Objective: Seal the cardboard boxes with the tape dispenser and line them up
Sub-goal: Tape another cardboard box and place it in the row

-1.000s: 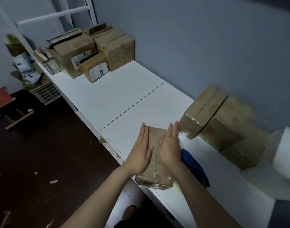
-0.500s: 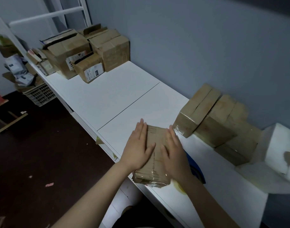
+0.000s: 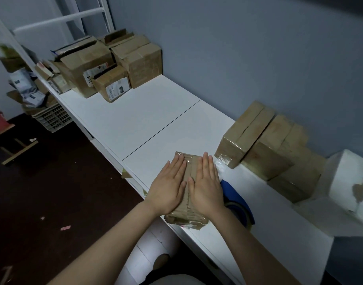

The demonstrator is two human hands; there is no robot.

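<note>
Single view, head-worn, wide-angle. It looks forward and steeply down from above the near edge of a white table (image 3: 151, 124), which runs diagonally toward the upper left. Closest, at lower centre, are the left hand (image 3: 168, 189) and right hand (image 3: 207, 189). A blue-grey wall (image 3: 258, 58) fills the right, a dark floor (image 3: 53, 192) the left.

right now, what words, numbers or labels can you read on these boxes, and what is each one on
Nothing reads for certain.
Shipping label on the small far box: print and pale digits on a dark patch, too small to read.
White label on the bigger box behind it: dark strokes, too blurred.
Taped box at the near edge: no text shows.
</note>
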